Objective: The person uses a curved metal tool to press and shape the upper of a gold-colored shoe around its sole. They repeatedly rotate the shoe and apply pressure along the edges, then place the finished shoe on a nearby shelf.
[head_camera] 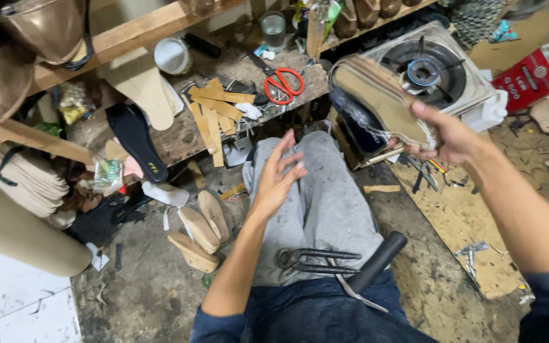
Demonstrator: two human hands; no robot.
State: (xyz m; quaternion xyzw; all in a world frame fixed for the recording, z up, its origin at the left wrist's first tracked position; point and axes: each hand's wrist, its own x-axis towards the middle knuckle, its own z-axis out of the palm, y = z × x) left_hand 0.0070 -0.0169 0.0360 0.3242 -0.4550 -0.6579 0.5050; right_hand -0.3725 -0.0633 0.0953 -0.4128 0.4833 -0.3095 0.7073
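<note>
My right hand (447, 134) grips a shoe (376, 105) by its heel end, sole side up, held above a black box beside a single-burner gas stove (430, 70). My left hand (279, 173) hovers open with fingers spread over my grey-trousered knee (322, 190), holding nothing. On my lap lie metal pincers (316, 259) and a hammer with a black handle (379, 260).
A low wooden bench (223, 95) carries red-handled scissors (284, 86), tan leather strips (214, 105), a black insole (136, 141), a white cup and a glass. Wooden shoe lasts (198, 232) lie on the floor. A red box (532, 76) stands at the right.
</note>
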